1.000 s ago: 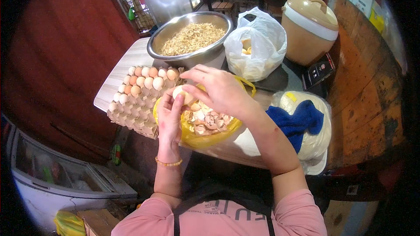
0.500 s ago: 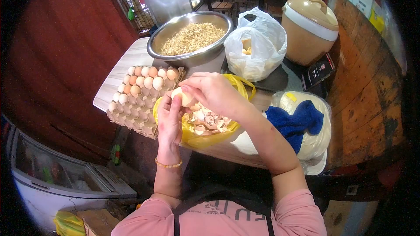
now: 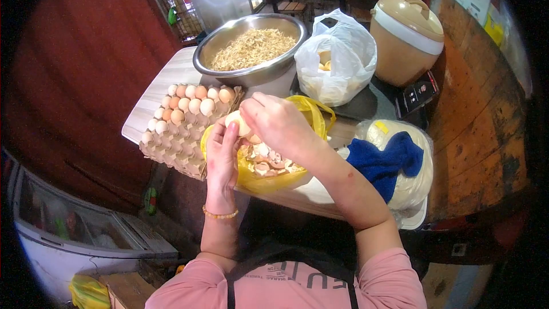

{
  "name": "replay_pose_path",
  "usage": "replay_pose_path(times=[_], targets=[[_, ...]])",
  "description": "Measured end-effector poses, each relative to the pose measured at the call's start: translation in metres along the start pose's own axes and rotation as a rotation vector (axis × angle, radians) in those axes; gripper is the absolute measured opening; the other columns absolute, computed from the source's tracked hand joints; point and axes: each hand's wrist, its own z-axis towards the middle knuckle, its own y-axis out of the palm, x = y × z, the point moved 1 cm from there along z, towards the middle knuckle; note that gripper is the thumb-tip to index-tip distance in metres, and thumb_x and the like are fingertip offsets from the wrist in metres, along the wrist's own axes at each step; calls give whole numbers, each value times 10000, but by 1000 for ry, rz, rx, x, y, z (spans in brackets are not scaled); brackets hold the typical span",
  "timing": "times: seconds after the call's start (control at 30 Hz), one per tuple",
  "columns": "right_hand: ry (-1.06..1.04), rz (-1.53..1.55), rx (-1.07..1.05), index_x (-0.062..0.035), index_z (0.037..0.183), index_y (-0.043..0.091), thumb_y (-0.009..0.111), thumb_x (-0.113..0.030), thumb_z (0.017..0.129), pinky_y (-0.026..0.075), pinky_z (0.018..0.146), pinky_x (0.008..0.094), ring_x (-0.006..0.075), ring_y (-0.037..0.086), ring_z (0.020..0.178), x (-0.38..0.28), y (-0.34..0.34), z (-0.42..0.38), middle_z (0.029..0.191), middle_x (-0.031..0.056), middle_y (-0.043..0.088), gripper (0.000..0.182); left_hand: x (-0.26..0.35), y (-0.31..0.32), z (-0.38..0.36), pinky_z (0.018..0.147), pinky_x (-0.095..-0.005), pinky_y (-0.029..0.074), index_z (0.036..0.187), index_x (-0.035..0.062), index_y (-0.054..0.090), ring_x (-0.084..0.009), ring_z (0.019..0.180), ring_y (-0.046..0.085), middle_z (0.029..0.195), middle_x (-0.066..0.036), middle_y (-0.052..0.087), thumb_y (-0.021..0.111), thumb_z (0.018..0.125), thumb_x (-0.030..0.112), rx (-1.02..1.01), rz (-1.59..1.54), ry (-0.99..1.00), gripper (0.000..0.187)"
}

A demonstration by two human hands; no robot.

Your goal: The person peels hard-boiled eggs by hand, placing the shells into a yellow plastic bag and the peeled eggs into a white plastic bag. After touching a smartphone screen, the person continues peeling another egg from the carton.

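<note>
My left hand [image 3: 222, 150] holds a pale egg [image 3: 235, 121] between thumb and fingers, above the left part of a yellow plastic bag [image 3: 269, 183]. Broken eggshells [image 3: 269, 159] lie in the bag. My right hand [image 3: 274, 121] is bent over the egg from the right, its fingers curled at the shell; whether they grip a piece is hidden. To the left, a cardboard egg tray [image 3: 177, 149] has several white and brown eggs [image 3: 194, 106] in its far rows and bare cups nearer me.
Behind the tray stands a steel bowl [image 3: 200, 68] of small dried pieces. A white bag [image 3: 337, 74], a beige lidded container [image 3: 400, 51] and a phone [image 3: 417, 94] are at the back right. A blue cloth [image 3: 389, 163] lies on a wrapped bundle at right.
My right hand's fingers have curled in more and its wrist has turned slightly over the egg. My left hand keeps nearly the same place with the egg.
</note>
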Motion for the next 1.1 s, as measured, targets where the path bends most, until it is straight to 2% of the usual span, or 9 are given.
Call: replay_pose_path(times=[0.1,0.17,0.23,0.3,0.43,0.67,0.83,0.9,1.1], targets=[[14,21,39,-17,826,580,622,-72,807,494,605,390,308,593,678,5,-5,2,742,127,551,71,0,0,1,711,-239,469,1184,19,508,-97,802,570,1023,-61,619,540,954,221,20,56,22,308],[33,51,59,-17,825,583,621,-78,815,493,607,394,320,595,676,9,-11,2,748,132,560,73,-1,-5,3,717,-239,477,1191,15,502,-106,803,579,1022,-68,621,558,942,206,34,61,23,318],[139,34,-97,-12,838,604,619,-100,833,497,632,405,340,608,708,12,-17,2,798,137,602,89,0,-6,3,724,-239,485,1198,12,496,-114,804,588,1020,-75,624,576,930,192,46,66,24,332],[138,69,-115,-11,865,623,620,-115,840,501,648,405,339,615,728,19,-16,2,827,139,617,107,2,-4,2,789,-252,496,1186,-22,507,-117,898,606,1053,-96,635,625,885,93,16,-24,31,342],[137,169,-119,-11,955,659,621,-147,856,508,685,391,334,629,774,21,-14,2,893,153,643,172,4,2,1,771,-274,514,1185,1,495,-151,847,609,1006,-92,628,622,889,120,35,34,75,343],[116,187,-158,-22,984,662,613,-155,863,513,690,380,315,635,783,12,-12,3,887,141,648,187,0,-2,2,726,-270,526,1171,4,504,-147,798,611,978,-91,633,622,893,122,36,7,51,324],[-77,-53,-119,-16,951,598,593,-113,825,514,629,358,258,630,731,5,-3,-2,807,92,609,158,0,-5,1,708,-260,520,1136,8,523,-139,770,604,952,-84,638,603,911,140,46,3,21,272],[-107,-88,-113,-22,938,571,586,-105,808,511,613,345,239,625,713,2,-2,-3,784,85,585,155,0,-7,2,771,-251,510,1105,-5,553,-113,841,624,975,-78,655,612,905,110,39,-38,0,238],[-161,-244,-157,-41,897,516,575,-105,762,502,574,316,197,614,675,-1,2,-6,735,69,534,161,0,-8,-1,757,-243,504,1099,-1,563,-106,840,618,984,-73,651,618,906,138,43,-29,-1,244]])
